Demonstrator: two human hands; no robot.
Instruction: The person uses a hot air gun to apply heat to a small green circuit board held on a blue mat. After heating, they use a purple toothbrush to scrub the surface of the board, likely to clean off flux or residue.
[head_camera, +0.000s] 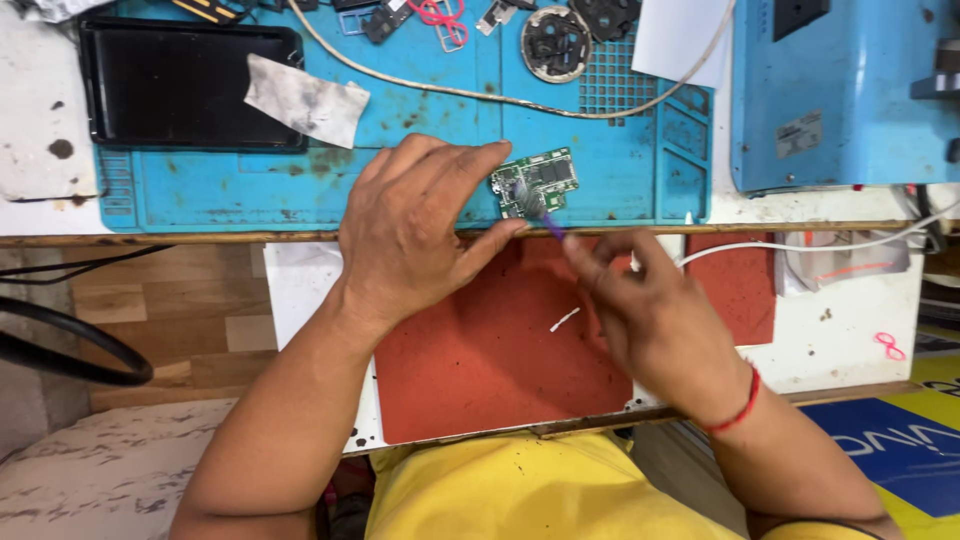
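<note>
The left hand (415, 235) pinched a small green circuit board (537, 183) by its left edge, the forefinger laid over the top corner and the thumb pressed up from below, so the board sat tilted at the front rim of the blue work mat (420, 170), near the wooden edge of the bench (250, 238). The right hand (655, 315), with a red thread bracelet (738, 405) at its wrist, had its grip pressed together around a thin purple-handled brush (548, 220); the bristle end touched the lower left part of the board, though blur hid the exact spot. Below the hands lay a red pad (480, 350) with a short white scrap (564, 319) on it, just left of the right hand. On the mat, well apart from the board, rested a black tray (170, 85) with a smudged white cloth (305, 100) overlapping its right corner. A white cable (520, 100) curved across the mat behind the board, and loose dark parts, among them a round black piece (556, 42), lay along the far edge. A blue machine housing (850, 90) stood to the right of the mat. A black hose (70, 350) looped at the left, below the bench. The person wore a yellow shirt (520, 490).
</note>
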